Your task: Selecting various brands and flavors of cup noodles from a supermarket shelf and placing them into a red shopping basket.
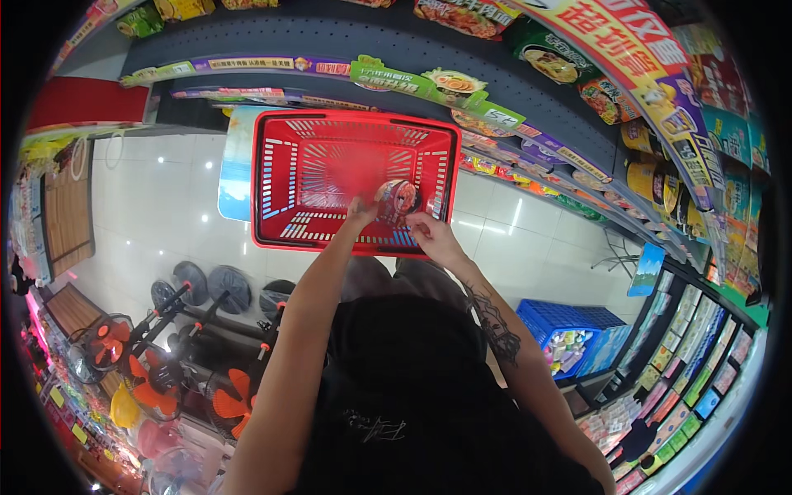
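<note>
A red plastic shopping basket (356,242) lies before me, its open top facing up and its handles folded down on the rim. Over its lower right part is an instant-noodle cup (398,201) with a red printed wrap and a dark end. My left hand (361,212) is at the left side of the cup, with its fingers partly hidden and blurred. My right hand (431,234) touches the lower right of the cup with bent fingers. Apart from the cup, nothing distinct shows inside the basket.
Store shelves (278,43) with bagged and cup noodles curve across the top and right. A blue display panel (235,164) stands left of the basket. Pedestal fans with orange blades (234,396) are at lower left. Blue crates (560,318) stand at right; a distant person (639,439) is at lower right.
</note>
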